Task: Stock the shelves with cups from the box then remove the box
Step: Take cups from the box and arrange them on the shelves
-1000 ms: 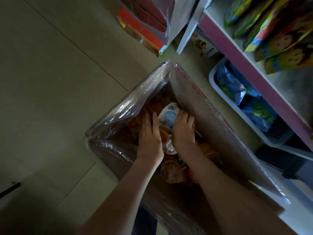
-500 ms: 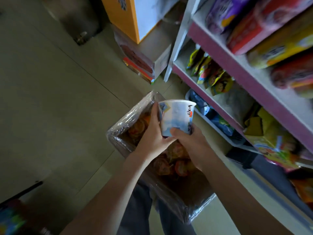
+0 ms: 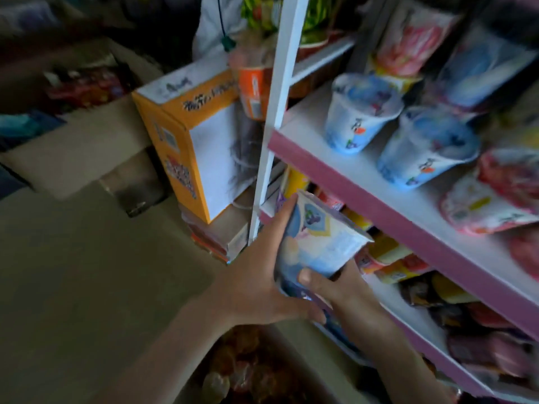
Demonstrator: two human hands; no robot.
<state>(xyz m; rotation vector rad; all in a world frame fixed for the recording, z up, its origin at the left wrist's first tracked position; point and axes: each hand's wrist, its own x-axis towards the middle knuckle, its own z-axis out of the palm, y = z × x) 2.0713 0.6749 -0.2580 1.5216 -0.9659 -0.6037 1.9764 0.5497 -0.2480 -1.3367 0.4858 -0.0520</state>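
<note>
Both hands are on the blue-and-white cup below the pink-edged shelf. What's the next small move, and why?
Probably lift the cup up and right onto the pink-edged shelf, left of the two matching cups. That patch looks bare, and the left hand and right hand hold it just below that level.

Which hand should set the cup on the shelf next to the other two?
Probably right. The right hand grips the cup from below on the shelf side; the left hand is on its far side.

Pretty dim overall, motion blur everywhere, the shelf [image 3: 364, 170] upper right catches the most light, lower left floor [image 3: 73, 287] sits in shadow
</note>
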